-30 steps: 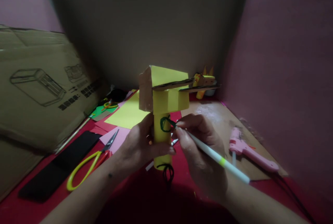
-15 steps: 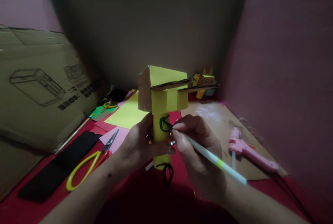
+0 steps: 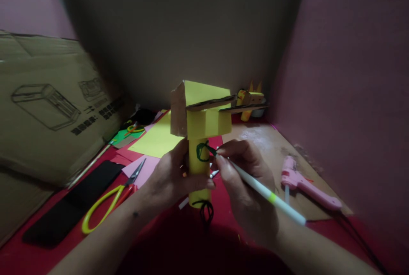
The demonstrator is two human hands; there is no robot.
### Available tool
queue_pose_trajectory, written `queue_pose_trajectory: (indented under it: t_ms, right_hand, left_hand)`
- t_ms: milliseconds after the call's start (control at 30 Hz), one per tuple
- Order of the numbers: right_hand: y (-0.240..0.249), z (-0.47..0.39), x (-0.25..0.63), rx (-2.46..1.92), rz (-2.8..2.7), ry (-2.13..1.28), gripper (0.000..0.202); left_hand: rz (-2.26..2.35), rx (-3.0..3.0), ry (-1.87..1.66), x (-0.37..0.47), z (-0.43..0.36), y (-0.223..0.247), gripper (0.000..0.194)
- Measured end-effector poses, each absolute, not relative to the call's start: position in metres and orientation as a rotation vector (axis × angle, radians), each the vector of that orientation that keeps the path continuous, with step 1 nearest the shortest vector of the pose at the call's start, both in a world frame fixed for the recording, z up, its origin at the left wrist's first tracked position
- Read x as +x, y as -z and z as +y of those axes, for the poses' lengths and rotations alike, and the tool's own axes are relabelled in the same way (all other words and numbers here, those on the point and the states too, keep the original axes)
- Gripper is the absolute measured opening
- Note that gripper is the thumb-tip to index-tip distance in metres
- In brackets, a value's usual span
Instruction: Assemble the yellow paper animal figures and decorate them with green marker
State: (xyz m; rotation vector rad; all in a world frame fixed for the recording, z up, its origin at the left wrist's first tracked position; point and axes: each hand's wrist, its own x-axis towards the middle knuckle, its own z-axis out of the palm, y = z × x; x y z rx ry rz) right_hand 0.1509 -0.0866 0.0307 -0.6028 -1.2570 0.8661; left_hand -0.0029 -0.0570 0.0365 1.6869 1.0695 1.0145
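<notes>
My left hand [image 3: 174, 177] is wrapped round a yellow paper tube [image 3: 198, 168], its thumb across the front. On top of the tube sits a box shape [image 3: 204, 123] of yellow paper and brown cardboard, with two cardboard strips sticking out to the right. A green outline, rounded and open at the right, marks the tube's upper part, and a black string loop [image 3: 207, 213] hangs at its lower end. Pinched in my right hand [image 3: 246, 177] is a white marker [image 3: 260, 189] with a green band; its dark tip points at the tube beside the green outline.
Scissors [image 3: 102, 211], a black flat object [image 3: 70, 202] and coloured paper [image 3: 156, 138] lie on the red surface at left. A pink glue gun [image 3: 303, 185] rests on a cardboard sheet [image 3: 268, 147] at right. A large carton [image 3: 47, 104] stands at far left; another yellow craft [image 3: 252, 100] stands behind.
My right hand and the marker have shifted slightly right, the tip moving from inside the green outline toward the tube's right edge. The left hand and tube have barely moved.
</notes>
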Motion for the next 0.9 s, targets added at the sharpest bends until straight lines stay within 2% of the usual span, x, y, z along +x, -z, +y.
queue_pose_trajectory:
  t_ms: [267,900]
  right_hand:
    - [-0.0294,-0.0873,0.1515,-0.590,-1.308,-0.836,0.011]
    - [-0.0302,-0.0875,0.1518,-0.570,-1.300,-0.858,0.014]
  left_hand:
    - [1.091,1.704,-1.022,-0.0019,-0.0570,-0.0374,0.041]
    - [1.086,1.713,-1.004,-0.0024,-0.0571,-0.0378,0.043]
